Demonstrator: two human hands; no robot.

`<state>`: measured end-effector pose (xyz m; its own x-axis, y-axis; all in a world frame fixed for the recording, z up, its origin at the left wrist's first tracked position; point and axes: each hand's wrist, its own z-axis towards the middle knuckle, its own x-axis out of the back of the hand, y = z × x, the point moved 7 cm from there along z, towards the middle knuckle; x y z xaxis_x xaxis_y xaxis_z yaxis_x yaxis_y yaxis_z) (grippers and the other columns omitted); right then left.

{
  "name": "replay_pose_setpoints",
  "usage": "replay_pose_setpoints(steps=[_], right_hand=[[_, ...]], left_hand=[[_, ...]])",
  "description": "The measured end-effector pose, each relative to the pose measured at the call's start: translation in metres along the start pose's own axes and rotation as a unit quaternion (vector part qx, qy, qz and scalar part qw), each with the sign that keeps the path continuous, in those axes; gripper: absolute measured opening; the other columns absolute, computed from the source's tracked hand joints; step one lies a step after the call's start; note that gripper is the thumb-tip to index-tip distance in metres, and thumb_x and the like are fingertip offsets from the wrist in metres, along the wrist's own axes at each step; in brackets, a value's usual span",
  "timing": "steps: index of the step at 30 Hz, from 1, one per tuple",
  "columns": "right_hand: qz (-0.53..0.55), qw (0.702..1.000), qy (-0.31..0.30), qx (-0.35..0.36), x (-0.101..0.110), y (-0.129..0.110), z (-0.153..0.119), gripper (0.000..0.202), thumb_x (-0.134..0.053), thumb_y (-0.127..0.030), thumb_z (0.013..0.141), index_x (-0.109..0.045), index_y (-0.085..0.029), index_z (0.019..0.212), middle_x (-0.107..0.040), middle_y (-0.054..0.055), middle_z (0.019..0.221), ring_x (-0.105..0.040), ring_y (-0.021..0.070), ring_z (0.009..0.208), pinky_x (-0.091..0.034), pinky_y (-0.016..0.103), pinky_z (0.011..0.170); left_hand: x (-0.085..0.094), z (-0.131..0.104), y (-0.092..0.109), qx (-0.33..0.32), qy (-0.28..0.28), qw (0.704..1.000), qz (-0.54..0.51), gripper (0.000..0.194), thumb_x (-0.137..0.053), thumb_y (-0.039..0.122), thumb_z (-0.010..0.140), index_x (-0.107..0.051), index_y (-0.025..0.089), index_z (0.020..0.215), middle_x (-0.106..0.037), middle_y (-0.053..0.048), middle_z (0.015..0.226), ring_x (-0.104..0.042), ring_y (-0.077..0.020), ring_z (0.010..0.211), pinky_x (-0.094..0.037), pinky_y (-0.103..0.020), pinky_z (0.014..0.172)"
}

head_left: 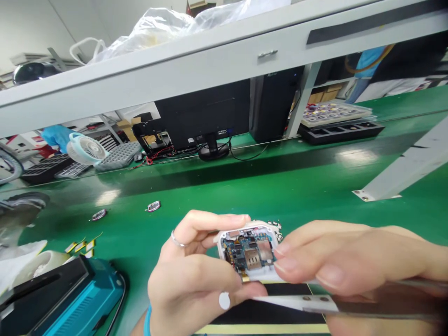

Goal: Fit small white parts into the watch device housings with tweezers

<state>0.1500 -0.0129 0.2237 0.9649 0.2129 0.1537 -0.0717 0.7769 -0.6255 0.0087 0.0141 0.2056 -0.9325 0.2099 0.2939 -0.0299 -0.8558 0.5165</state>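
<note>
Case, white, one: in the left hand, above the desk, uncovered side showing. Landmark for all places below.

Left hand: grip fastened on the case, index finger along the far edge, thumb side at the near edge. White dot on this hand.

Right hand: grip closed around tweezers; fingertips also against the case's right edge. The tweezers' pale tip points left, just nearer the wearer than the case.

Board, one: seated inside the case, exposed.

Small parts, metallic, loose cluster: just beyond the case's far right corner.

Units, two: well beyond the case, to its left; detail too small to tell.

Cells, yellow, several, with leads: left of the case.

Mat, black: below the case.

Progress, judged: part-way. Done: the board sits in the case. Left: apparently, closing the case. Whether parts are being fitted or removed cannot be told.
</note>
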Motion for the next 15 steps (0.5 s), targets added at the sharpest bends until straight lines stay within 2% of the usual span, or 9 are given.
replay_pose_setpoints(steps=[2, 5, 11, 13, 15], right_hand=[[0.000, 1.000, 0.002, -0.011, 0.0002, 0.0035, -0.0011, 0.034, -0.063, -0.050, 0.071, -0.066, -0.023, 0.090, -0.065, 0.007, 0.090, -0.061, 0.0249, 0.080, -0.056, 0.035, 0.065], [-0.022, 0.998, 0.050, -0.040, 0.0013, 0.0073, -0.0043, 0.029, -0.063, -0.047, 0.073, -0.066, -0.023, 0.089, -0.066, 0.006, 0.085, -0.062, 0.0248, 0.077, -0.056, 0.035, 0.063], [-0.069, 0.991, 0.096, 0.054, -0.0018, 0.0033, -0.0071, 0.016, -0.068, -0.029, 0.074, -0.066, -0.027, 0.089, -0.067, 0.000, 0.080, -0.064, 0.0171, 0.067, -0.056, 0.025, 0.061], [-0.076, 0.990, 0.103, 0.050, 0.0006, 0.0045, -0.0067, 0.018, -0.069, -0.027, 0.072, -0.066, -0.027, 0.090, -0.067, 0.000, 0.081, -0.064, 0.0177, 0.068, -0.056, 0.025, 0.059], [-0.072, 0.994, 0.077, 0.030, 0.0010, 0.0053, -0.0054, 0.018, -0.068, -0.030, 0.073, -0.066, -0.025, 0.089, -0.067, 0.001, 0.082, -0.063, 0.0197, 0.072, -0.056, 0.028, 0.061]], left_hand=[[-0.0001, -0.0010, -0.0001, 0.001, 0.002, 1.000, 0.002, 0.011, -0.065, 0.011, 0.070, -0.054, 0.014, 0.065, -0.054, -0.005, 0.108, -0.061, -0.0214, 0.091, -0.059, -0.029, 0.066], [-0.0006, -0.0011, 0.0000, 0.000, 0.001, 1.000, 0.007, 0.013, -0.066, 0.013, 0.068, -0.053, 0.014, 0.064, -0.054, -0.004, 0.108, -0.062, -0.0212, 0.090, -0.060, -0.028, 0.065], [-0.0020, -0.0003, 0.0006, -0.007, -0.017, 1.000, 0.008, 0.011, -0.064, 0.014, 0.070, -0.055, 0.013, 0.066, -0.053, -0.005, 0.107, -0.062, -0.0212, 0.091, -0.060, -0.027, 0.066], [-0.0021, -0.0005, 0.0005, -0.009, -0.014, 1.000, 0.006, 0.010, -0.063, 0.015, 0.072, -0.055, 0.013, 0.066, -0.053, -0.006, 0.107, -0.062, -0.0215, 0.091, -0.060, -0.028, 0.066], [-0.0016, -0.0007, 0.0007, -0.010, -0.005, 1.000, 0.009, 0.012, -0.064, 0.015, 0.071, -0.054, 0.013, 0.064, -0.054, -0.006, 0.106, -0.062, -0.0216, 0.089, -0.060, -0.028, 0.065]])
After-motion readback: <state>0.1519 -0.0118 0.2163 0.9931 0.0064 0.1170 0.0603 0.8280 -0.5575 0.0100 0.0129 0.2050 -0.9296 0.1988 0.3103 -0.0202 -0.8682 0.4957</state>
